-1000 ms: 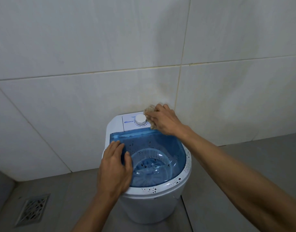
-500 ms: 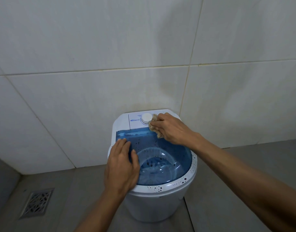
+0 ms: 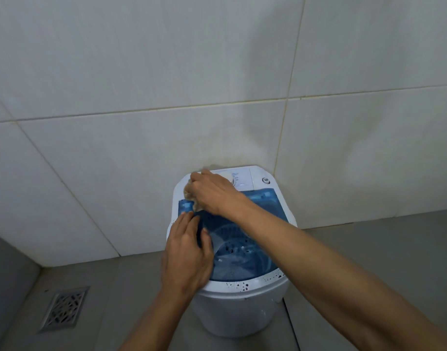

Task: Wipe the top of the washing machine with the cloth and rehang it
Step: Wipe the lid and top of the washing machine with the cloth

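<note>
While the right hand (image 3: pixel 212 193) wipes, its grip holds the cloth (image 3: pixel 190 195).
Left hand (image 3: pixel 187 254) rests flat on the washing machine (image 3: pixel 242 310); panel print (image 3: pixel 237 179) unreadable.

One view only, head-worn, wide-angle. Looks forward and steeply down from above the washing machine (image 3: pixel 242 295), which sits low of centre and near. Faces the tiled wall (image 3: pixel 141 97) behind the machine, filling the upper half. Floor (image 3: pixel 369 262) runs either side of the machine; a floor drain (image 3: pixel 65 309) lies well left of it. Both forearms enter from the bottom edge.
</note>
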Demonstrator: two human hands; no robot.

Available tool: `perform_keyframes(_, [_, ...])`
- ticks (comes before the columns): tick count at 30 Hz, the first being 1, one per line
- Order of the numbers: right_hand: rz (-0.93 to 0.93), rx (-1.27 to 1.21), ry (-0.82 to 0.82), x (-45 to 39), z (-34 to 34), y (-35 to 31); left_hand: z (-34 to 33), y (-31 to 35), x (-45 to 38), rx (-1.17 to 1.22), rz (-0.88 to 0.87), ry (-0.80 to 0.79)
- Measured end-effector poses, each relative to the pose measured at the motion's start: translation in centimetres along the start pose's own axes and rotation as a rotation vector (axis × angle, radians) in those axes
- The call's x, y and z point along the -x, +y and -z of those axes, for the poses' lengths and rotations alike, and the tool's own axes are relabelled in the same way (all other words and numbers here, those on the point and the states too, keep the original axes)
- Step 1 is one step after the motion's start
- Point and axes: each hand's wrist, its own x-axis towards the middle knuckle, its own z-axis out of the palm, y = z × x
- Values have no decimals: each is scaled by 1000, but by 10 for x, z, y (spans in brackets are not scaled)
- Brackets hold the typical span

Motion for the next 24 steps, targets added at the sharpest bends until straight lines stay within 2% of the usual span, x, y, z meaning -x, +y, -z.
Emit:
perform_keyframes(8, [60, -40, -28, 48, 6, 50, -3, -4, 0, -9, 37, -21])
perform_keyframes(14, [-125, -72, 53, 82, 13, 107, -1, -3, 2, 3, 44, -24])
perform_keyframes(20, [-289, -265, 31, 31, 21, 96, 0, 0, 3, -1, 59, -13])
perform_keyframes(24, [-305, -297, -127, -9, 27, 85, -2, 0, 3, 2, 52, -12])
